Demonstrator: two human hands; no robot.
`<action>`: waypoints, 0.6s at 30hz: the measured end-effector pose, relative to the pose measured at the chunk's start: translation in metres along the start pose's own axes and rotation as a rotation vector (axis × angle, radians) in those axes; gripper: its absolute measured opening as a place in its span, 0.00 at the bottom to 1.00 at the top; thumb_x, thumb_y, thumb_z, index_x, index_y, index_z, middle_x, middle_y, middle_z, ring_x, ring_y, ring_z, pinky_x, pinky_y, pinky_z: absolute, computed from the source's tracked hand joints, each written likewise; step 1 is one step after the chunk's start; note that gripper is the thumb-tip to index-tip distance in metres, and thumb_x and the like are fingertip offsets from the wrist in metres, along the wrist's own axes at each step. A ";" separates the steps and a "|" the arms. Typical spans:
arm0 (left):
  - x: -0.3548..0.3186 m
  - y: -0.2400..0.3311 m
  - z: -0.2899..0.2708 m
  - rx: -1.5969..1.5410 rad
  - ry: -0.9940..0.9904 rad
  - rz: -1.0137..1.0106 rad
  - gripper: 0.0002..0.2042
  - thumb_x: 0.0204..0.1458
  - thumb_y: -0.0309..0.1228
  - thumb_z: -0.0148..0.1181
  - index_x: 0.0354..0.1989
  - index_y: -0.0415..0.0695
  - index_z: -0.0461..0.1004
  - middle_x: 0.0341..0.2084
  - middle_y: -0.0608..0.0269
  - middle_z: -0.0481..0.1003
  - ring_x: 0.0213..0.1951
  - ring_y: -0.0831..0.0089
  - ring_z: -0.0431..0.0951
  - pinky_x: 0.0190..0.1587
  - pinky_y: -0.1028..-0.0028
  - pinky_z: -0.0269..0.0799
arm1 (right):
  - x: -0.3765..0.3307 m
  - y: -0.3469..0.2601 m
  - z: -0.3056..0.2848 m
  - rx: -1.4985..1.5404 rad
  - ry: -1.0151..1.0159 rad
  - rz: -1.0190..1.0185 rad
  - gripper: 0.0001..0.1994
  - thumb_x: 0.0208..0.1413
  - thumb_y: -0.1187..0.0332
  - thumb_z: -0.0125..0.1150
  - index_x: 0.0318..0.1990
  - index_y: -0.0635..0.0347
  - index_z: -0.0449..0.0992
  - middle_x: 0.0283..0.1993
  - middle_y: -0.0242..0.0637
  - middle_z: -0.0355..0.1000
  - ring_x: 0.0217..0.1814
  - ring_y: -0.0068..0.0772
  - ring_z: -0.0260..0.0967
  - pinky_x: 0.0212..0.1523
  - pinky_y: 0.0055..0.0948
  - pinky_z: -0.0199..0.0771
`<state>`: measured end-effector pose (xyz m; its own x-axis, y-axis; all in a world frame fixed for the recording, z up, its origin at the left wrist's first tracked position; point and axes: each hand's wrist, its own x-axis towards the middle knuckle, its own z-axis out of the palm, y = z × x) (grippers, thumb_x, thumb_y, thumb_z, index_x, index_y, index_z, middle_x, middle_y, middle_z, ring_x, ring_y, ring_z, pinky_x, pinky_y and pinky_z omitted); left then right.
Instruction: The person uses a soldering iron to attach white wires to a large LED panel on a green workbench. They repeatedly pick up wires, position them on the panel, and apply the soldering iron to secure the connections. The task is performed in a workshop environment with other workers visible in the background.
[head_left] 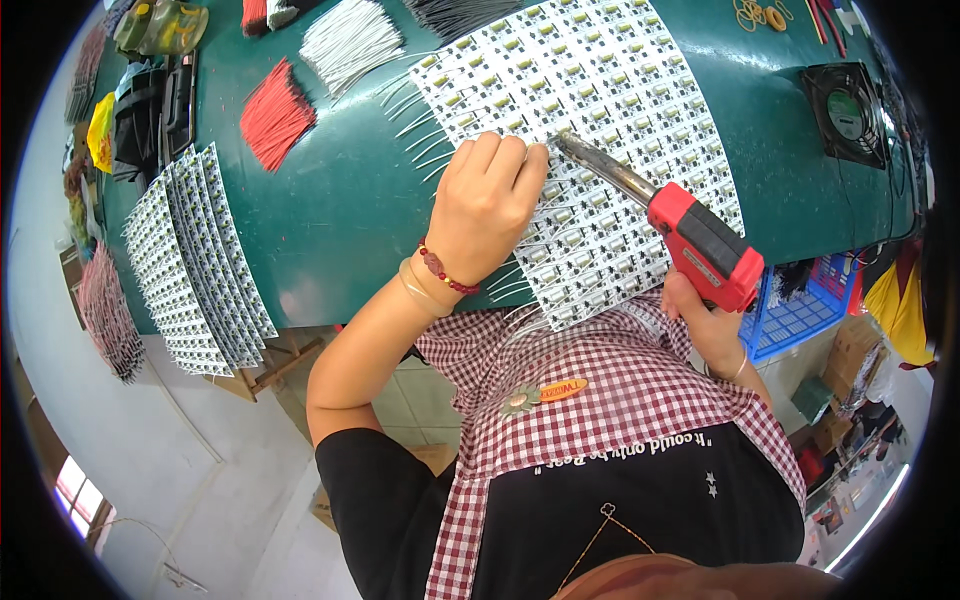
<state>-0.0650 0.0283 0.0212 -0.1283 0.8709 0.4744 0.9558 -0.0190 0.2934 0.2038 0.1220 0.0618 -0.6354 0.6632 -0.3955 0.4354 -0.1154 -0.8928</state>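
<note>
A large white circuit board panel [640, 110], covered in rows of small components, lies on the green table in front of me. White wires [428, 150] stick out past its left edge. My left hand [490, 190] is over the panel, fingers closed in a pinch; whatever they hold is hidden behind them. In my right hand [695, 315] is a red and black soldering gun [705, 245], gripped by its handle at the panel's right side. Its metal tip meets the panel's surface just right of my left fingertips.
Bundles of red wires [278, 115] and white wires [352, 45] lie left of the panel, black wires [460, 12] behind it. Stacked board panels [190, 265] sit at the table's left edge. A black fan [846, 113] stands at right, above a blue crate [800, 310].
</note>
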 end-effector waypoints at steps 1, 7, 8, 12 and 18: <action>0.000 0.000 -0.001 0.001 -0.002 -0.001 0.12 0.41 0.21 0.60 0.37 0.38 0.78 0.22 0.63 0.63 0.27 0.67 0.68 0.31 0.70 0.66 | 0.001 0.001 0.001 -0.009 0.011 -0.027 0.10 0.59 0.66 0.66 0.43 0.61 0.77 0.31 0.27 0.74 0.30 0.18 0.69 0.31 0.23 0.69; -0.001 0.000 -0.001 0.018 -0.011 -0.001 0.12 0.41 0.21 0.60 0.37 0.38 0.78 0.23 0.63 0.64 0.27 0.68 0.68 0.31 0.71 0.66 | -0.004 -0.001 -0.005 0.036 -0.003 -0.004 0.09 0.60 0.67 0.65 0.43 0.61 0.77 0.32 0.27 0.74 0.30 0.17 0.69 0.31 0.24 0.69; -0.001 0.000 -0.001 0.022 -0.013 -0.002 0.12 0.41 0.21 0.59 0.37 0.39 0.78 0.23 0.63 0.64 0.28 0.68 0.68 0.31 0.71 0.66 | -0.004 -0.001 -0.005 0.046 -0.014 -0.005 0.09 0.60 0.67 0.65 0.43 0.61 0.77 0.32 0.27 0.74 0.31 0.17 0.69 0.31 0.23 0.69; -0.001 0.000 -0.001 0.023 0.001 0.005 0.12 0.41 0.21 0.59 0.37 0.39 0.78 0.23 0.63 0.64 0.28 0.68 0.68 0.31 0.71 0.66 | -0.004 -0.008 -0.005 0.068 -0.016 0.070 0.10 0.60 0.67 0.65 0.44 0.61 0.77 0.32 0.26 0.74 0.31 0.17 0.69 0.32 0.23 0.70; 0.001 0.001 -0.001 0.016 -0.006 0.008 0.12 0.41 0.21 0.59 0.37 0.38 0.78 0.23 0.63 0.64 0.28 0.68 0.68 0.32 0.71 0.66 | -0.003 0.013 -0.001 -0.036 0.027 -0.056 0.11 0.60 0.67 0.65 0.46 0.62 0.76 0.32 0.26 0.73 0.31 0.16 0.68 0.33 0.23 0.70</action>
<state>-0.0646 0.0280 0.0229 -0.1189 0.8739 0.4714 0.9610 -0.0180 0.2759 0.2121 0.1190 0.0521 -0.6421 0.6878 -0.3385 0.4223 -0.0511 -0.9050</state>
